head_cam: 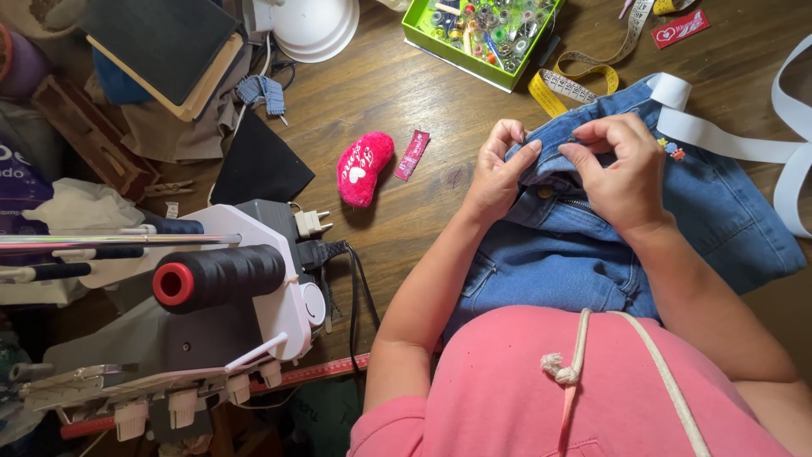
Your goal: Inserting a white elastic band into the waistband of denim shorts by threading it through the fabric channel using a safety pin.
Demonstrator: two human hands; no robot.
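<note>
Blue denim jeans (592, 245): left hand (495, 178) and right hand (622, 169) fingers pinched on waistband; best keep fold taut, grips close.

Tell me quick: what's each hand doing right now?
Left hand: closed, pinching the denim waistband.
Right hand: closed, pinching the same waistband.

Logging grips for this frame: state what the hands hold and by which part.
Both hands, left hand and right hand, pinch the blue denim garment at its upper folded edge, by the waistband near the metal button.
</note>
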